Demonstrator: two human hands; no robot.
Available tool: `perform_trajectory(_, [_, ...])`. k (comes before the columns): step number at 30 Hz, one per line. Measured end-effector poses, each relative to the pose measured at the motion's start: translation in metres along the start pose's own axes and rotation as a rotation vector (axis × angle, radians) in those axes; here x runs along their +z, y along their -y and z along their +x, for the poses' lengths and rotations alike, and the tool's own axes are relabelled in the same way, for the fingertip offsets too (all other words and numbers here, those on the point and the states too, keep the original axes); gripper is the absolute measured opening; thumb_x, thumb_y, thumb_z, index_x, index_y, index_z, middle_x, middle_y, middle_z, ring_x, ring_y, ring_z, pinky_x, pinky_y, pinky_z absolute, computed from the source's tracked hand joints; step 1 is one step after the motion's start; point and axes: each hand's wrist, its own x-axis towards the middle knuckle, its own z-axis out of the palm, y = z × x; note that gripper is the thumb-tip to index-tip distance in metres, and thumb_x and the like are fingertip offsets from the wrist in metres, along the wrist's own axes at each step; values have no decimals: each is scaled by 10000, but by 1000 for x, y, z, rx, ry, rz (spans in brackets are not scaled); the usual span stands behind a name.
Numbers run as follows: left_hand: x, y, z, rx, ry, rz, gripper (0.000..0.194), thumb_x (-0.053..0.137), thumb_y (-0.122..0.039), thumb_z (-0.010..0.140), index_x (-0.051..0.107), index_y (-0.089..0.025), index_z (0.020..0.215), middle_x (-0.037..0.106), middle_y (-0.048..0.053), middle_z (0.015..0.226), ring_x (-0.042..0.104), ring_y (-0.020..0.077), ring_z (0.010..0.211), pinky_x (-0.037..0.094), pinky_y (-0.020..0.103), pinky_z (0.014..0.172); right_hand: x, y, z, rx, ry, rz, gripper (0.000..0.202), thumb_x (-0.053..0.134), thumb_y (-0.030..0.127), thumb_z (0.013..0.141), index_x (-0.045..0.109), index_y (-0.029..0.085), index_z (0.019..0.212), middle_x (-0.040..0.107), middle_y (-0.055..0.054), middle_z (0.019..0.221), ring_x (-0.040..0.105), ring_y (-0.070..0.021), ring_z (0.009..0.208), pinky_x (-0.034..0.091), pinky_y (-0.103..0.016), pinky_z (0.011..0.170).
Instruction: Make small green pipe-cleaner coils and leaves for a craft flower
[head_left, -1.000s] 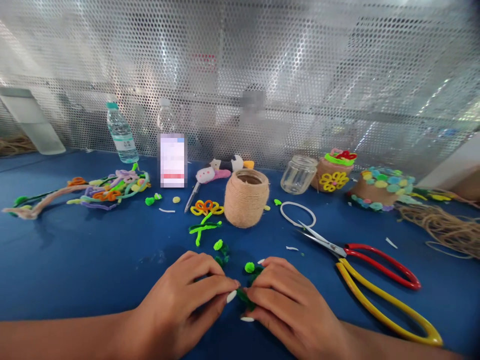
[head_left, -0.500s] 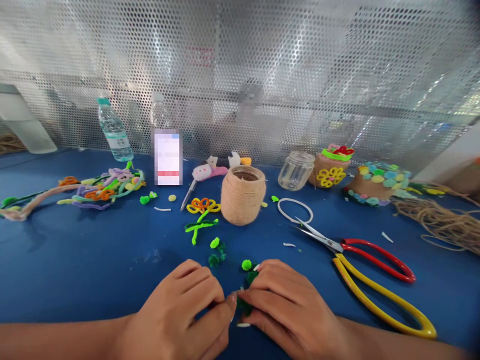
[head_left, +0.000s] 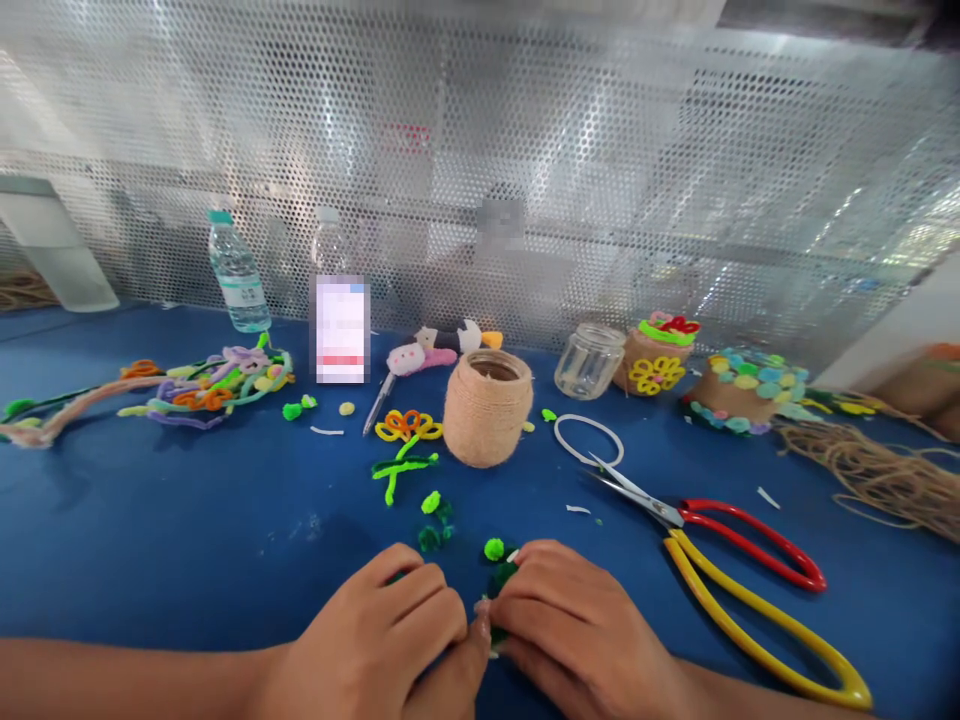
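My left hand [head_left: 382,635] and my right hand [head_left: 574,620] meet at the bottom middle, fingertips close together. Between them is a dark green fuzzy piece [head_left: 501,577], partly hidden by my fingers; both hands pinch at it. A bright green pompom [head_left: 493,549] lies just beyond my right fingertips. Farther off stands a twine-wrapped jar [head_left: 486,415]. Left of it lie a yellow and orange pipe-cleaner flower [head_left: 409,426] and crossed green stems [head_left: 405,466]. Small green pieces [head_left: 430,502] rest in front of the jar.
Open scissors [head_left: 675,520] with red and yellow handles lie right. Behind are a white ring [head_left: 589,440], a glass jar [head_left: 590,362], decorated jars [head_left: 654,360] and twine [head_left: 862,470]. Left are pipe cleaners [head_left: 217,385], a bottle [head_left: 238,280] and a phone [head_left: 341,330].
The whole scene sits slightly lower in the view. My left fingertips have shifted right, closer to my right fingers, and cover more of the dark green piece.
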Motion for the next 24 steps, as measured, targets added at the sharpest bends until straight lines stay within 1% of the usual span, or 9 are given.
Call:
perform_trajectory(5, [-1, 4, -9, -47, 13, -65, 209, 451, -74, 822, 554, -161, 663, 513, -13, 591, 439, 109, 542, 354, 252, 509, 1, 1, 3, -45, 27, -80, 288, 419, 251, 939, 628, 129, 783, 604, -29, 640, 485, -129, 573, 394, -270, 537])
perform_trajectory(9, [-2, 5, -11, -84, 23, -148, 189, 450, -82, 823, 570, -161, 701, 538, -9, 614, 456, 113, 563, 345, 257, 516, 1, 3, 3, -89, -1, -143, 294, 446, 266, 929, 637, 126, 755, 574, -22, 595, 459, -127, 546, 369, -264, 501])
perform_trajectory(13, [-1, 7, -10, -80, 36, -194, 194, 440, -70, 815, 582, -161, 720, 540, -6, 613, 451, 116, 557, 336, 261, 522, 1, 4, 0, -81, 11, -159, 310, 421, 241, 939, 637, 132, 745, 563, -25, 592, 463, -127, 547, 368, -258, 495])
perform_trajectory(16, [1, 7, -9, -65, 31, -203, 192, 444, -64, 810, 588, -153, 719, 535, -1, 604, 445, 120, 550, 336, 265, 524, 0, 5, -1, -72, 34, -167, 339, 403, 223, 943, 624, 136, 702, 553, -28, 580, 462, -130, 548, 365, -263, 493])
perform_trajectory(18, [1, 6, -9, -61, 33, -201, 194, 441, -66, 815, 597, -151, 738, 527, -1, 598, 439, 122, 542, 333, 266, 519, -1, 5, 0, -82, 69, -171, 396, 346, 189, 954, 609, 138, 662, 548, -32, 568, 451, -130, 534, 347, -269, 479])
perform_trajectory(20, [0, 6, -9, -71, 51, -201, 210, 423, -69, 829, 607, -153, 773, 532, 0, 610, 441, 124, 539, 335, 267, 516, -2, 5, 1, -98, 77, -184, 432, 306, 156, 955, 592, 138, 632, 544, -35, 557, 439, -131, 522, 330, -277, 468])
perform_trajectory(22, [-3, 5, -8, -121, 88, -220, 217, 416, -85, 847, 610, -163, 790, 546, 2, 640, 461, 127, 560, 351, 266, 531, -3, 5, 2, -101, 60, -191, 407, 327, 155, 949, 580, 138, 631, 550, -35, 562, 438, -132, 523, 332, -280, 475])
perform_trajectory(24, [-5, 6, -7, -192, 107, -262, 195, 435, -111, 858, 609, -176, 802, 564, 6, 681, 492, 133, 607, 374, 262, 557, -3, 5, 3, -49, 51, -172, 332, 390, 201, 941, 587, 137, 680, 571, -36, 601, 463, -135, 554, 368, -274, 510])
